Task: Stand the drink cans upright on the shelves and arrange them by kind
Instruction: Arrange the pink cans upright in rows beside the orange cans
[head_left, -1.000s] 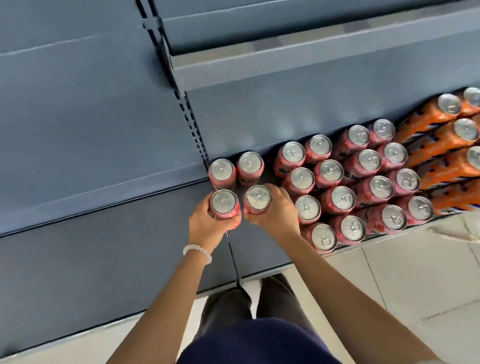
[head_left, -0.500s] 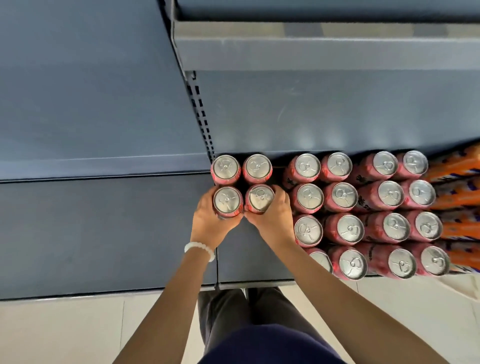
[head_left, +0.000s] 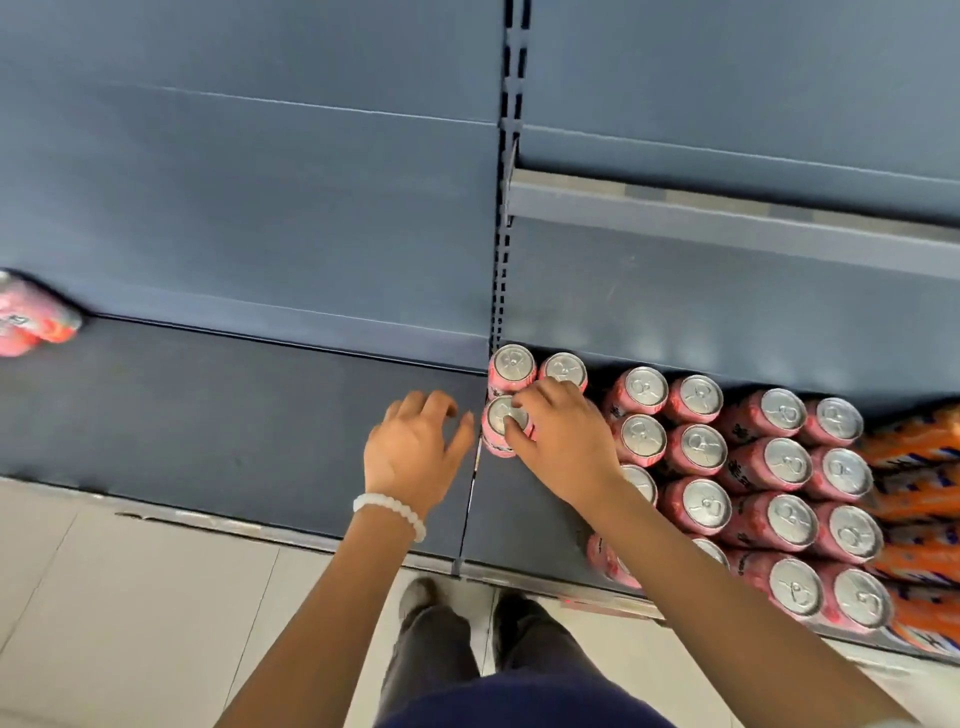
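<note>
My right hand (head_left: 563, 447) covers a pink can (head_left: 501, 426), fingers curled over its silver top; it stands upright on the shelf (head_left: 234, 415) at the left edge of the pink block. My left hand (head_left: 413, 452) hovers loose at its nine o'clock, holding nothing. Orange cans (head_left: 914, 499) crowd three o'clock. One blurred pink can (head_left: 31, 317) lies far at nine o'clock. About twenty pink tops show.

floor (head_left: 130, 597): pale tiles, lower left | back panels (head_left: 249, 182): dark blue-grey, upper frame | slotted upright (head_left: 506, 208): top centre
</note>
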